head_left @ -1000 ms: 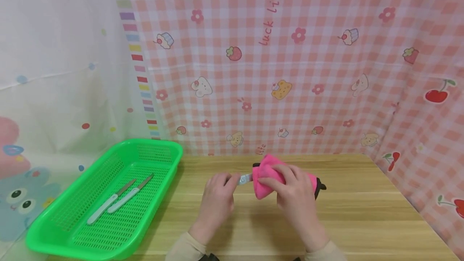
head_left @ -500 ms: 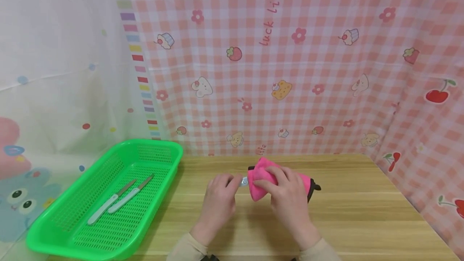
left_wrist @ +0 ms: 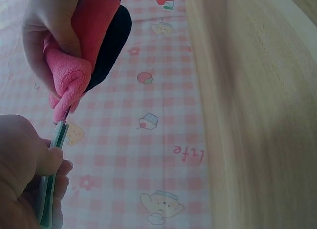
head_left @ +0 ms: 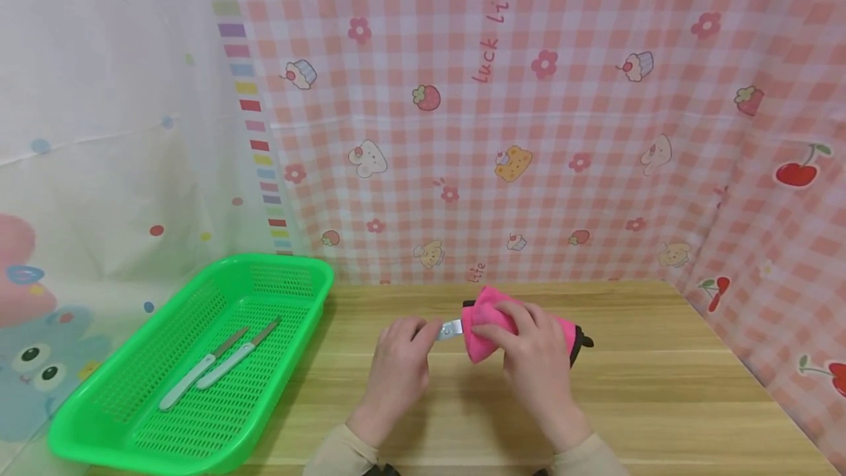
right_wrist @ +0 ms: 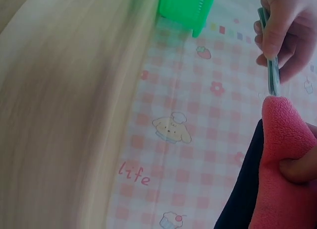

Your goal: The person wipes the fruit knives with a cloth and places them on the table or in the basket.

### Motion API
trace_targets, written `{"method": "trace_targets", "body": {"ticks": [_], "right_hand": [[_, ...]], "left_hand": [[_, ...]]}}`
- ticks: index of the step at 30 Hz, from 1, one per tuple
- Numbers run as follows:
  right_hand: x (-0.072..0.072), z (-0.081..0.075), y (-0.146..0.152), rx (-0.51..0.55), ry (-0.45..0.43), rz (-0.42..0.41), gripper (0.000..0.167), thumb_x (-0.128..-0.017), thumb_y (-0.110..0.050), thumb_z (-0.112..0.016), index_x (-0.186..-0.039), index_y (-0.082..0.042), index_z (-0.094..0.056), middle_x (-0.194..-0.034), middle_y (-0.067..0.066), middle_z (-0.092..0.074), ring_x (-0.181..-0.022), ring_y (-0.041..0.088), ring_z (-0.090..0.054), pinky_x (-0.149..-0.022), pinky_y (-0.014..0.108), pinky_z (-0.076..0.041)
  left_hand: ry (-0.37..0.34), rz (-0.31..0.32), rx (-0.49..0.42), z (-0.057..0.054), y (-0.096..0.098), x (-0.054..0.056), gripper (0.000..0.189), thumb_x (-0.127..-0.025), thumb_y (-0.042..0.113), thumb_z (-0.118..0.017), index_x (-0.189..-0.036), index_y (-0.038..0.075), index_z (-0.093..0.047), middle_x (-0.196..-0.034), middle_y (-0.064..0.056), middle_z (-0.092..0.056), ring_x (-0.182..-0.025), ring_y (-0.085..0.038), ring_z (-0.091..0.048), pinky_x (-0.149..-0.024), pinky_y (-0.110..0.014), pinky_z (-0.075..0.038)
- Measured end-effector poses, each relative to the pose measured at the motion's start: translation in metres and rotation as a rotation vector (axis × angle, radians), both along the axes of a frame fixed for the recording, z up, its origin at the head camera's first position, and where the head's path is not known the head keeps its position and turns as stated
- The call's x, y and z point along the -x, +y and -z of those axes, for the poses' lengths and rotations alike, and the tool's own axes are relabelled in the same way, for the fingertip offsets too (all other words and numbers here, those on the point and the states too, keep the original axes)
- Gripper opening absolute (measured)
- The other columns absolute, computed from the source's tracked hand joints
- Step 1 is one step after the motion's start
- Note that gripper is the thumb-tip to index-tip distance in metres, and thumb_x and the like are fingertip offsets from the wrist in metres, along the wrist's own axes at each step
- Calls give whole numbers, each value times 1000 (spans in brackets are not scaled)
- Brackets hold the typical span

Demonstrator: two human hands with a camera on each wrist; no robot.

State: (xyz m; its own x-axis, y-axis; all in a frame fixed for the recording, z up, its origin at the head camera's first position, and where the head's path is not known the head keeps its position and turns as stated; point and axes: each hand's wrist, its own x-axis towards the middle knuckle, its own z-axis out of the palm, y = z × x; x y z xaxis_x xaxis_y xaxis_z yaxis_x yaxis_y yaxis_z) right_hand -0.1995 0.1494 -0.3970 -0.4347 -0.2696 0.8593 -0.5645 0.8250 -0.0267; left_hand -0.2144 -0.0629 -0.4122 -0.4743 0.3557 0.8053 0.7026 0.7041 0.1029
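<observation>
My left hand (head_left: 399,362) grips the pale handle of a knife (head_left: 451,329), its thumb along the side, as the left wrist view also shows the handle (left_wrist: 48,189). A pink fluffy cloth (head_left: 485,318) with a black backing (right_wrist: 245,177) is folded round the blade; only a short stretch of metal by the handle shows. My right hand (head_left: 535,355) pinches the cloth over the blade, thumb pressed into the pink side. Both hands are held above the wooden table. The rest of the blade is hidden inside the cloth.
A green plastic basket (head_left: 307,322) stands on the left of the wooden table (head_left: 661,402). Inside it lie two similar knives (head_left: 188,382) with pale handles, blades out. A pink checked curtain (head_left: 529,109) hangs behind the table's far edge.
My right hand and the cloth slid left towards the knife handle, then back right, so more bare blade shows now than half a second ago. The left hand has barely moved.
</observation>
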Motion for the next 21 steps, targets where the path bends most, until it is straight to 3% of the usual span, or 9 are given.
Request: {"method": "trace_targets", "body": {"ticks": [21], "right_hand": [[-1, 2, 22, 45, -25, 56, 56, -59, 23, -67, -93, -20, -79, -108, 13, -67, -93, 39, -58, -74, 57, -48]], "left_hand": [[33, 28, -34, 2, -2, 2, 46, -67, -19, -68, -106, 5, -69, -89, -7, -63, -80, -22, -60, -65, -33, -47]]}}
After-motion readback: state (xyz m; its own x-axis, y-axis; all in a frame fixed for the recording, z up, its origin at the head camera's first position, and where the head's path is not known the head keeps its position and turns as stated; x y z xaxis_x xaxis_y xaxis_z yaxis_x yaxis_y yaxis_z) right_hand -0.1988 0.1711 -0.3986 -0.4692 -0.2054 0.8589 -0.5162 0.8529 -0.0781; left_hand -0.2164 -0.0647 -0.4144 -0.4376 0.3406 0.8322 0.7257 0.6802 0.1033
